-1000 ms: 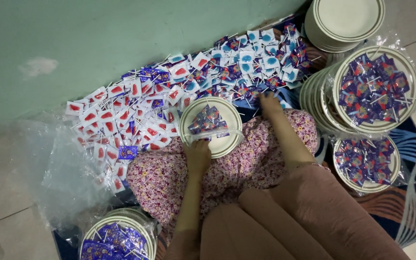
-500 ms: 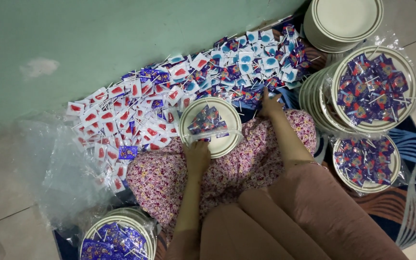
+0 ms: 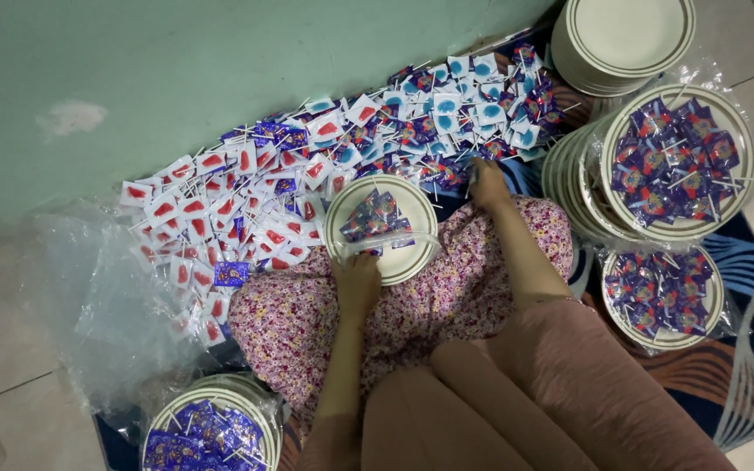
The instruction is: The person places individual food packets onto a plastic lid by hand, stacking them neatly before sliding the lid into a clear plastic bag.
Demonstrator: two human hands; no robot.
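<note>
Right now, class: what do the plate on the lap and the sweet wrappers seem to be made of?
Plate on the lap: probably glazed ceramic or melamine; smooth cream surface, green rim rings. Sweet wrappers: thin glossy plastic film, printed, crinkled, catching light. The left hand touches the plate's edge.

A round cream plate with thin dark rings near its rim rests flat on a floral-patterned lap, a clear plastic bag drawn partly around its near edge. On it lies a small heap of blue and purple wrapped lollipops. Just beyond the plate, a wide spread of loose lollipops in red, blue and purple wrappers covers the floor along the wall.
</note>
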